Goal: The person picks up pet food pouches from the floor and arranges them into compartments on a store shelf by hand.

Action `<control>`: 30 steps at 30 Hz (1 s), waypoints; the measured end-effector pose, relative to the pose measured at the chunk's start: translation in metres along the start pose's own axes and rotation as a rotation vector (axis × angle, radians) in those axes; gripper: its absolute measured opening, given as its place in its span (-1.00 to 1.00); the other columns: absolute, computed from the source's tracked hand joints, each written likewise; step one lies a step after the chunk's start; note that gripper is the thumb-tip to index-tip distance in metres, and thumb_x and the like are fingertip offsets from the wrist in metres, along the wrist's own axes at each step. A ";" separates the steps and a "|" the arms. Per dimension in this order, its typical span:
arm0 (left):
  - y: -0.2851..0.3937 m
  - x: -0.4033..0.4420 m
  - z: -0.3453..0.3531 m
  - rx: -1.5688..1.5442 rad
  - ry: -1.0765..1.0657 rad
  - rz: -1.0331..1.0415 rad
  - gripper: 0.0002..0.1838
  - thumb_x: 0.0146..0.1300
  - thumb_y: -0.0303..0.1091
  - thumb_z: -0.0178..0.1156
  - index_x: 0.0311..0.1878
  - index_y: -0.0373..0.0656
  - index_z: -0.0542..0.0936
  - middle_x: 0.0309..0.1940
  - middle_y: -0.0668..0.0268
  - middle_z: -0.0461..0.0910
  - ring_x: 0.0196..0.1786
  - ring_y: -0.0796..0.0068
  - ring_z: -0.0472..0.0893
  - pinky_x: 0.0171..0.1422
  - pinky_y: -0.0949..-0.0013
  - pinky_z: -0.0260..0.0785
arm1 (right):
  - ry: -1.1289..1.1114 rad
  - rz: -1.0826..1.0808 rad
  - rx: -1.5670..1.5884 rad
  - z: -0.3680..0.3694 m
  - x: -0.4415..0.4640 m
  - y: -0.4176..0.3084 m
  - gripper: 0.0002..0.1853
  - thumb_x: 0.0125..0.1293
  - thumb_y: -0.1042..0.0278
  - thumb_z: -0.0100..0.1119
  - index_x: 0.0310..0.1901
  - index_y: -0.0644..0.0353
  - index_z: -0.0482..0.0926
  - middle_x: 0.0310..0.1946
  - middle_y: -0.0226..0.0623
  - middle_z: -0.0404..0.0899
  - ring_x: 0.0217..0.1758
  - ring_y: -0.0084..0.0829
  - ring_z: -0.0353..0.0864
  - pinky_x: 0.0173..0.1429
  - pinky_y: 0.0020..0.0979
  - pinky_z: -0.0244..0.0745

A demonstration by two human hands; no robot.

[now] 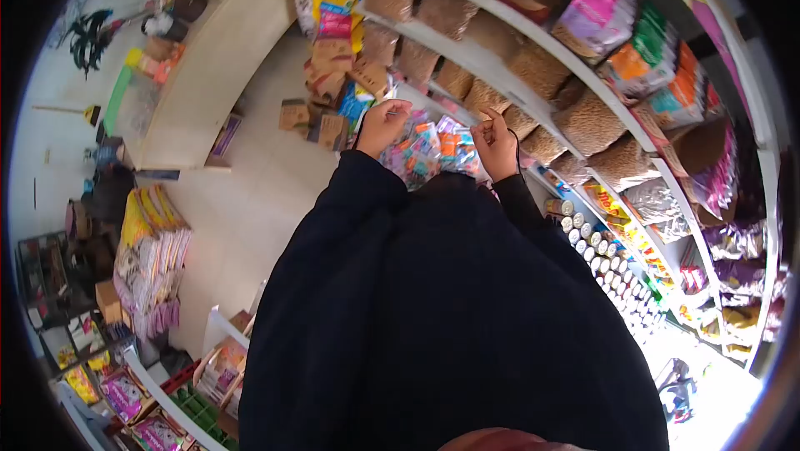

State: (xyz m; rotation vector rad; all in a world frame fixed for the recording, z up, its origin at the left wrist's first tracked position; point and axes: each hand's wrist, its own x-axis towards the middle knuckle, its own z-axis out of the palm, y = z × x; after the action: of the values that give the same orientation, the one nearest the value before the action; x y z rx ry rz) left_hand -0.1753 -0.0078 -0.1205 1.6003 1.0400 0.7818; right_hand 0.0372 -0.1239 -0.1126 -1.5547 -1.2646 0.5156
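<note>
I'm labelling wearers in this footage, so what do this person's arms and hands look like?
Both the left hand and right hand look ungloved. Long, plain, dark sleeves reach the wrists, where thin dark bands show; their material is unclear.

A shop stocked with what looks like pet food.
Long shelves [533, 28] hold clear bags of brown kibble [590, 118], bright printed packs [650, 55] and rows of cans [596, 251]; matching sacks [154, 255] stand stacked on the floor [225, 226].
</note>
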 end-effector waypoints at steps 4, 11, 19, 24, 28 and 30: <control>-0.031 -0.044 -0.034 -0.120 0.026 -0.191 -0.81 0.16 -0.37 0.12 -0.22 -0.27 0.55 -0.43 0.38 0.55 -0.38 0.69 0.46 -0.27 0.58 0.32 | -0.165 0.053 -0.111 0.043 -0.019 0.022 -0.52 0.02 0.48 0.16 0.05 0.17 0.36 -0.46 -0.33 0.52 -0.60 -0.47 0.48 -0.48 -0.44 0.38; -0.152 -0.120 -0.042 -0.098 0.097 -0.513 -0.80 0.18 -0.35 0.12 -0.21 -0.28 0.55 -0.47 0.33 0.56 -0.44 0.62 0.51 -0.33 0.53 0.34 | -0.666 0.292 -0.349 0.110 -0.092 0.118 -0.50 -0.02 0.37 0.21 0.04 0.12 0.37 -0.24 -0.16 0.55 -0.23 -0.26 0.56 -0.14 -0.29 0.46; -0.274 -0.162 0.010 -0.120 0.053 -0.679 -0.79 0.18 -0.34 0.12 -0.22 -0.29 0.54 -0.49 0.30 0.55 -0.47 0.58 0.52 -0.35 0.49 0.36 | -0.808 0.568 -0.352 0.153 -0.149 0.223 -0.63 -0.02 0.30 0.22 -0.11 0.10 0.48 -0.33 -0.24 0.58 -0.24 -0.27 0.58 -0.10 -0.31 0.46; -0.367 -0.190 0.039 -0.284 0.139 -0.851 -0.78 0.21 -0.32 0.10 -0.20 -0.29 0.52 -0.52 0.34 0.50 -0.49 0.60 0.49 -0.35 0.49 0.36 | -0.841 0.584 -0.481 0.183 -0.169 0.307 -0.71 0.04 0.25 0.07 -0.18 0.13 0.53 -0.27 -0.18 0.58 -0.17 -0.17 0.55 -0.06 -0.27 0.45; -0.417 -0.202 0.044 -0.398 0.286 -0.821 -0.77 0.22 -0.27 0.09 -0.28 -0.29 0.52 -0.56 0.38 0.46 -0.49 0.65 0.48 -0.37 0.51 0.34 | -0.893 0.563 -0.498 0.224 -0.174 0.362 -0.69 0.07 0.23 -0.04 -0.20 0.16 0.55 -0.23 -0.16 0.56 -0.12 -0.12 0.51 -0.02 -0.25 0.41; -0.451 -0.205 0.042 -0.334 0.252 -0.862 -0.76 0.22 -0.26 0.08 -0.32 -0.27 0.53 -0.58 0.38 0.47 -0.50 0.64 0.48 -0.38 0.51 0.33 | -0.983 0.555 -0.570 0.249 -0.166 0.373 -0.70 0.09 0.22 -0.05 -0.20 0.14 0.55 -0.27 -0.05 0.55 -0.14 -0.10 0.52 -0.04 -0.23 0.41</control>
State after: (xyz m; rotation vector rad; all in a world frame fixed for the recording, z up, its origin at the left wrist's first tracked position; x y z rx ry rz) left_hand -0.3324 -0.1676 -0.5642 0.6586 1.5255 0.5137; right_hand -0.0533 -0.1365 -0.5819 -2.2658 -1.7866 1.5071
